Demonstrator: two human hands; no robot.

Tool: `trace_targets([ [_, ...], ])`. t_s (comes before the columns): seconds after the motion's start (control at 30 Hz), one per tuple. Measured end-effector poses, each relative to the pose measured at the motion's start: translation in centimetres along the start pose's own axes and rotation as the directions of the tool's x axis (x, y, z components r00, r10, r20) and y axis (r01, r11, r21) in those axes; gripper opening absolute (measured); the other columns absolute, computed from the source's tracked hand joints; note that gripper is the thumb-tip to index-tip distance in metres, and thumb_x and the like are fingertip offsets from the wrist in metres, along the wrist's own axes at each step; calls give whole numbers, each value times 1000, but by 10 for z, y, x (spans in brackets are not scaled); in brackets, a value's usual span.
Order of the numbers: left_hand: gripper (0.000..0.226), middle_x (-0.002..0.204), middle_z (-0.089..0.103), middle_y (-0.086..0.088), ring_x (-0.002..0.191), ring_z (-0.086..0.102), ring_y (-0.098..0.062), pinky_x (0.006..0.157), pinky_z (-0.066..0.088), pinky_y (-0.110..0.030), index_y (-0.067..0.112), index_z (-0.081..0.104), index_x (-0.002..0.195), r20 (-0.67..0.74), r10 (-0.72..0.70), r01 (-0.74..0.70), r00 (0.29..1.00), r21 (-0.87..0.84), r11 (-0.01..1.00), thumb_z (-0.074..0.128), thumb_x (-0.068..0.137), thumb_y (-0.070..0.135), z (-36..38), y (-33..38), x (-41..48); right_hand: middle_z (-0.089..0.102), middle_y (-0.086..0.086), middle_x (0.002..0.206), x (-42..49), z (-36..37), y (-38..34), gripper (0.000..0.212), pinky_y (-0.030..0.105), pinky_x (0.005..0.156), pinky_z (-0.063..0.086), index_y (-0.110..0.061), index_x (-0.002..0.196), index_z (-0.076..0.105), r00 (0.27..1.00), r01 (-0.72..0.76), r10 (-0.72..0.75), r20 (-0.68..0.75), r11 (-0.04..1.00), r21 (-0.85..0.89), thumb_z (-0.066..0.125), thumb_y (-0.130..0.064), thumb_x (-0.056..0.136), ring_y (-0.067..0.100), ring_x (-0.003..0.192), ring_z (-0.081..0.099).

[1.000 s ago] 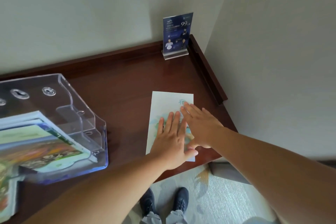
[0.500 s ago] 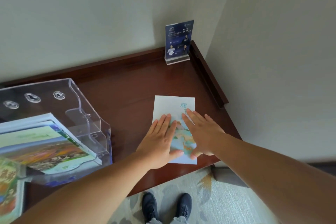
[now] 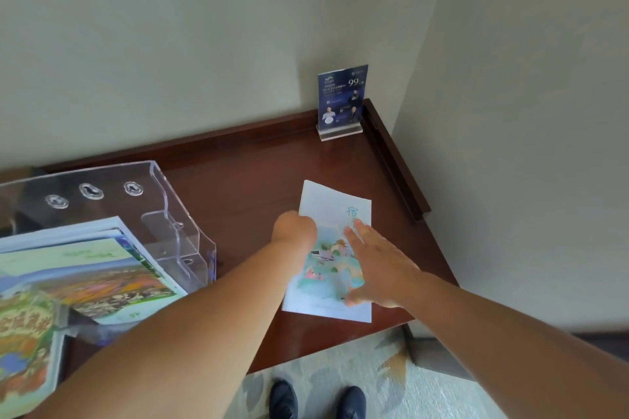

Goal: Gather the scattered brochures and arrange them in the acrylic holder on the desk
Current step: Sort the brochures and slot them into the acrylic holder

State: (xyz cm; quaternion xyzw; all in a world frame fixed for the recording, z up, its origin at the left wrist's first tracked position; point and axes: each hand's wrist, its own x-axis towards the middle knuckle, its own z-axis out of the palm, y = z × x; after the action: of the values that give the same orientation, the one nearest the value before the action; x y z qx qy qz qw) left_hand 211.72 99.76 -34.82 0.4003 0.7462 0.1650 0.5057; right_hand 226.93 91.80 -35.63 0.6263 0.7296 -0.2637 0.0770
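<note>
Near the desk's (image 3: 238, 187) right front edge, a brochure (image 3: 332, 206) is lying flat, well apart from the holder (image 3: 177, 211). The right hand (image 3: 377, 262) is pressing it down, fingers (image 3: 355, 231) spread, likely pinning it. The left hand (image 3: 294, 226) is curling at its left edge, probably prying it up; whether those fingers are clamping it, I cannot tell.

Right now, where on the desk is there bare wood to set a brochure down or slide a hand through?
Bare wood lies between the acrylic holder and the light brochure, running back to the blue sign stand, plus a strip along the near desk edge. Crowded: both hands, left hand and right hand, cover the brochure; brochures fill the holder's side.
</note>
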Motion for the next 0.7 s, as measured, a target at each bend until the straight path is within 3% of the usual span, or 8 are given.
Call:
trace_targets([
  [0.07, 14, 87, 62, -11, 76, 59, -30, 63, 47, -28, 6, 61, 94, 7, 55, -54, 998, -118, 992, 48, 90, 6, -6, 11, -13, 16, 2, 160, 3, -19, -1, 104, 34, 116, 23, -19, 154, 15, 985, -70, 114, -130, 950, 303, 79, -44, 77, 25, 149, 18],
  [0.13, 17, 101, 68, -14, 91, 66, -35, 79, 57, -42, 11, 64, 99, 3, 117, -113, 993, -237, 965, 50, 90, 8, -21, 26, -28, 48, 6, 137, 11, -46, -2, 69, 39, 102, 45, -13, 140, 39, 908, -142, 349, -231, 775, 615, 74, -35, 84, 28, 125, 51],
  [0.17, 15, 103, 69, -14, 93, 67, -35, 83, 57, -48, 14, 64, 97, 0, 151, -145, 988, -283, 948, 51, 91, 9, -31, 36, -35, 58, 8, 128, 15, -63, -5, 52, 41, 94, 51, -10, 130, 49, 870, -154, 440, -222, 671, 725, 69, -32, 88, 29, 113, 59],
  [0.23, 13, 102, 70, -15, 87, 69, -31, 77, 57, -44, 15, 64, 91, -30, 236, -230, 971, -374, 899, 53, 93, 7, -56, 58, -48, 69, 10, 113, 24, -95, -17, 20, 38, 78, 56, -11, 109, 64, 858, -96, 474, -198, 527, 844, 61, -25, 94, 25, 93, 66],
  [0.33, 16, 98, 69, -17, 81, 67, -28, 68, 55, -38, 12, 64, 86, -139, 331, -357, 933, -454, 816, 53, 93, 3, -102, 87, -66, 70, 8, 101, 31, -142, -55, 12, 37, 70, 56, -14, 95, 67, 862, 58, 392, -321, 551, 832, 57, -22, 96, 24, 86, 67],
  [0.43, 18, 101, 69, -18, 91, 67, -33, 80, 55, -47, 12, 65, 88, -240, 375, -445, 895, -474, 759, 52, 93, 0, -155, 103, -85, 70, 10, 95, 33, -184, -101, 18, 43, 77, 57, -5, 95, 67, 843, 193, 314, -437, 582, 790, 59, -22, 95, 27, 88, 68],
  [0.57, 16, 107, 70, -17, 99, 68, -38, 86, 54, -56, 16, 63, 89, -372, 408, -542, 834, -412, 732, 55, 90, 2, -223, 110, -104, 69, 5, 89, 30, -216, -159, 17, 35, 69, 54, -7, 98, 68, 821, 314, 217, -528, 599, 736, 61, -23, 94, 21, 81, 65],
  [0.7, 16, 103, 71, -10, 94, 70, -33, 85, 56, -53, 19, 64, 93, -411, 410, -567, 814, -405, 717, 55, 92, 5, -277, 97, -110, 70, 4, 95, 28, -220, -212, 15, 40, 77, 58, -10, 101, 67, 815, 370, 158, -557, 597, 711, 60, -22, 95, 23, 86, 68],
])
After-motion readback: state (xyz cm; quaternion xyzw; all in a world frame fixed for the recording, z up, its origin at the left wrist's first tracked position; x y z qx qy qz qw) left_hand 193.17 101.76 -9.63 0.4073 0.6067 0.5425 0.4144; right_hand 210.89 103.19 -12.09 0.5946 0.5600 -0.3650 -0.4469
